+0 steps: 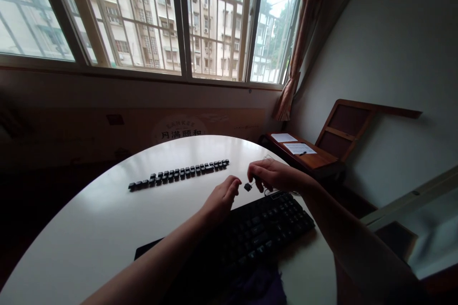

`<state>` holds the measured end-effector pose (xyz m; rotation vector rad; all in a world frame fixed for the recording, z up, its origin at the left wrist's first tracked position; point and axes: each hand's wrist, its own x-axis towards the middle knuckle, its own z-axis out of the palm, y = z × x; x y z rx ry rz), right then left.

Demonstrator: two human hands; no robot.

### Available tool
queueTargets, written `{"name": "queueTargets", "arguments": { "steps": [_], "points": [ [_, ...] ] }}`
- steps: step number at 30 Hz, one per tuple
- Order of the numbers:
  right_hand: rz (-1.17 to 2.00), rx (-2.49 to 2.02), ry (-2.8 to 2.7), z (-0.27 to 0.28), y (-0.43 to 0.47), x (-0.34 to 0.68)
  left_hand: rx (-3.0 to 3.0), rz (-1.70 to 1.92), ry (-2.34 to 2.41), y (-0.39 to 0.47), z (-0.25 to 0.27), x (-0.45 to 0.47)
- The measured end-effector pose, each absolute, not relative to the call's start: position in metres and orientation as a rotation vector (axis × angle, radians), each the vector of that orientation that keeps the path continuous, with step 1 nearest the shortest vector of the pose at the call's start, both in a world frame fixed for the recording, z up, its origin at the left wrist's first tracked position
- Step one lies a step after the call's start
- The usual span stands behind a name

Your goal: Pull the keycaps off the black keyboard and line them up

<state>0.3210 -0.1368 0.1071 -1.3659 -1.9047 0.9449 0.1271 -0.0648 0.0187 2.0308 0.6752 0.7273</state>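
The left forearm (168,250) reaches forward and inward; the left grip (226,194) has its fingers (234,184) curled; the right forearm (343,221) comes from the right; the right grip (274,174), back upward, bends its fingers down; both are near, but apart.

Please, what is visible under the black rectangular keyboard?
The glossy white curved table shows beside the black rectangular keyboard, seemingly supporting it; whatever lies directly beneath is covered. The left forearm hides part of it.

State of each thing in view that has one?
Left hand: curled, contents unclear
Right hand: closed on wire tool
Single keycap: at wire tool's end
Keycap rows: detached, lined up on table
Keyboard: flat on table, partly hidden
Curtain: drawn aside
Papers: lying flat
Pen: lying on the papers
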Motion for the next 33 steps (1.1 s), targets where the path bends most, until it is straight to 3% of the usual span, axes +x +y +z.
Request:
{"name": "queueTargets", "arguments": {
  "steps": [4,10,17,33],
  "points": [
    [1.039,-1.264,-2.156,0.143,-0.110,0.288,1.790,0.903,0.525,-0.061,0.015,0.129],
    [1.052,-1.329,-2.297,0.152,-0.085,0.276,1.578,1.065,0.481,-0.064,0.019,0.130],
    [0.649,-1.264,-2.348,0.150,-0.088,0.277,1.435,0.966,0.577,-0.061,0.021,0.129],
    [0.117,-1.204,-2.352,0.143,-0.094,0.269,1.295,0.925,0.710,-0.060,0.026,0.129]
  ]
}}
